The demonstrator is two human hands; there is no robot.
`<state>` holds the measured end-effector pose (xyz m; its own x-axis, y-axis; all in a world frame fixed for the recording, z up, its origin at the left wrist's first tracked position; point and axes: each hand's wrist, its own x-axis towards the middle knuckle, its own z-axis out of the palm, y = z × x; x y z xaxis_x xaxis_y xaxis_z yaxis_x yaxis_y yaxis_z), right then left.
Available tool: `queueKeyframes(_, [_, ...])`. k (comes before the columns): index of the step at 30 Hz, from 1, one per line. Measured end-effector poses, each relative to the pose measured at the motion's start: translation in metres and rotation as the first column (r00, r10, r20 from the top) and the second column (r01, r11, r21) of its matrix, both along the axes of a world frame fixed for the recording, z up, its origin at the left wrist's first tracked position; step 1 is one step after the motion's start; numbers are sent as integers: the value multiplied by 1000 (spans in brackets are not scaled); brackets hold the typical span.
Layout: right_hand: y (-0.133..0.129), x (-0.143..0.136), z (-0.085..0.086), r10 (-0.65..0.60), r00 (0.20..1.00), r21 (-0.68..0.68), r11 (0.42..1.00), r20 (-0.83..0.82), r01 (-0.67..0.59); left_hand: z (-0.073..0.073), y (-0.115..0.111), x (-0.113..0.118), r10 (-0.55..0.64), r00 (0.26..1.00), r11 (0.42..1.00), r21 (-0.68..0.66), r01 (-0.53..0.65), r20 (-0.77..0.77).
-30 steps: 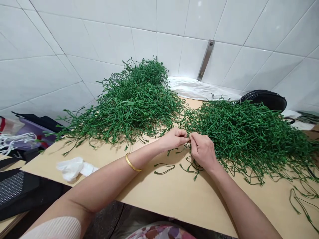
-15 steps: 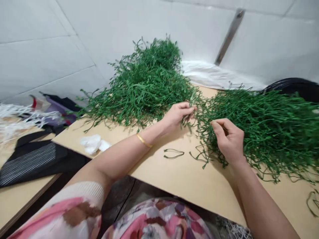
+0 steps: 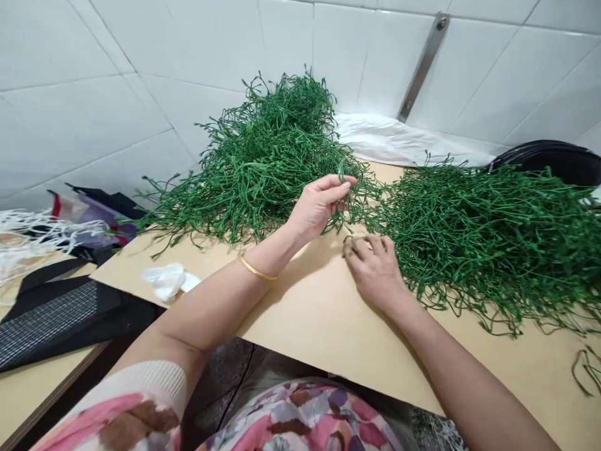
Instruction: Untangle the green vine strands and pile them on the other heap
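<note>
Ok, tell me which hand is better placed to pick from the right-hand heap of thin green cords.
Probably the right hand: it lies closer to that heap, though whether it holds anything is hidden. The left hand is farther away, pinching some thin green cord.

2 hands (image 3: 312,210) apart, left higher
</note>
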<state>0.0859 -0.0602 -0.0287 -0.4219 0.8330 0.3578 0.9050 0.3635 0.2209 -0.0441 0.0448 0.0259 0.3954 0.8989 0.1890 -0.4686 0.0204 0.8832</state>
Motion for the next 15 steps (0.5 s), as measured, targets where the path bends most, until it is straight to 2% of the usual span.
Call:
queueKeyframes(2, [9, 16, -2, -121, 992, 33, 992, -22, 122, -5, -7, 6, -47, 998, 998, -39, 45, -45])
queueKeyframes(5, [14, 30, -4, -192, 979, 48, 980, -65, 195, -14, -16, 14, -104, 988, 988, -127, 89, -114])
queueKeyframes(8, [14, 33, -2, -194, 976, 54, 978, -96, 200, -20, -20, 18, -169, 971, 978, -150, 144, -171])
queueKeyframes(15, [10, 37, 7, -147, 976, 18, 988, -161, 152, -21, -19, 17, -170, 970, 979, -146, 145, -176])
